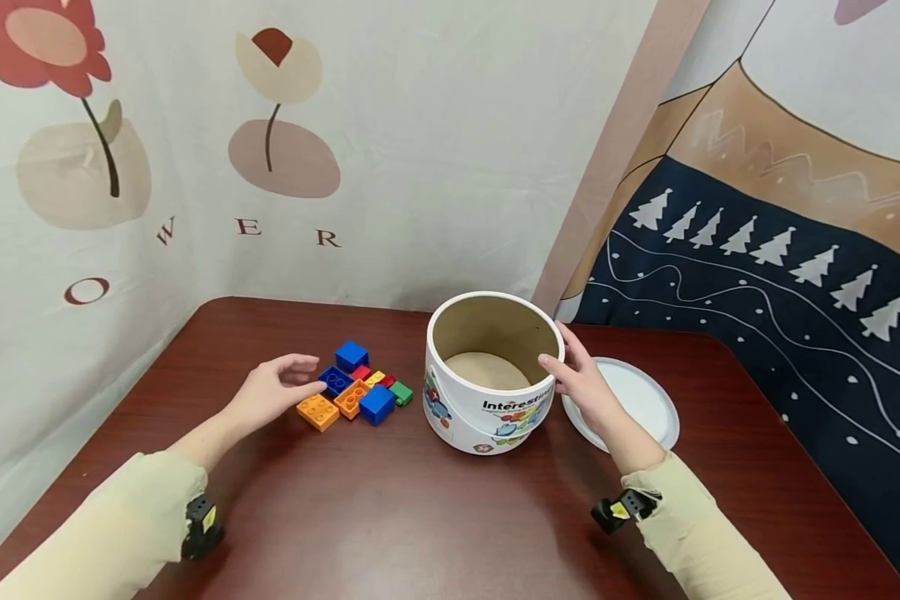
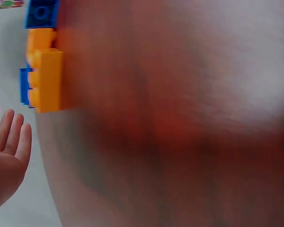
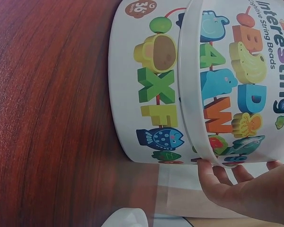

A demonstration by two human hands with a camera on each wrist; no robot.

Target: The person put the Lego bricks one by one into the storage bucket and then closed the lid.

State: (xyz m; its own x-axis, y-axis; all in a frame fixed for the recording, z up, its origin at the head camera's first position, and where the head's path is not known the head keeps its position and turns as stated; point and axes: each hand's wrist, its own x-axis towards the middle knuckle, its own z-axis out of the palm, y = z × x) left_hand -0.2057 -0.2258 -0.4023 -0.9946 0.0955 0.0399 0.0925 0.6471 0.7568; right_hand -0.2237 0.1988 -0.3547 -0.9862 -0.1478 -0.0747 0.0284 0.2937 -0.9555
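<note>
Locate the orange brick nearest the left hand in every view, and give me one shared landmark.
Head: the orange brick is left of centre, beside the left hand.
Left wrist: the orange brick is at upper left, the lower of two orange ones, studs facing left.
Right wrist: not in it.
Shared landmark: the reddish-brown tabletop.

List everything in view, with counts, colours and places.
Bucket: one, white with prints, upright and lidless on the table
Lid: one, whitish, flat, right of the bucket
Blue blocks: three, left of the bucket
Orange blocks: two, same cluster, near side
Red blocks: two, mid-cluster
Yellow block: one, between the reds
Green block: one, cluster's right end
Table: one, reddish brown, beneath
Flower cloth: one, whitish, behind
Tree cloth: one, navy and tan, right
Wrist devices: two, black, at the cuffs
Sleeves: two, pale
Left hand: one, by the blocks
Right hand: one, holding the bucket
</note>
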